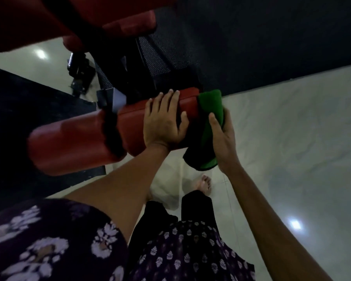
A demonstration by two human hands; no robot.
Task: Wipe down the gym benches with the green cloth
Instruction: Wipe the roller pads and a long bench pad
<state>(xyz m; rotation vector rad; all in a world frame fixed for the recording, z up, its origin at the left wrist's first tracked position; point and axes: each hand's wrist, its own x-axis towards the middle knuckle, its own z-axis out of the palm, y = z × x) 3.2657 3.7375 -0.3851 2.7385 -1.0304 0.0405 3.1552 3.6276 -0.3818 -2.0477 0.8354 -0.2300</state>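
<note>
while your left hand (164, 123) lies spread flat on the red padded vinyl roller (128, 128) | your right hand (221, 134) grips the green cloth (210, 110) wrapped over its end

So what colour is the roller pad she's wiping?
Red, with a black band; the roller pad shows in the head view.

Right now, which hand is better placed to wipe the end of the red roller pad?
The right hand. It already grips the green cloth, wrapped over the pad's end. The left hand lies flat on the pad with no cloth, so it looks better suited to steadying.
</note>
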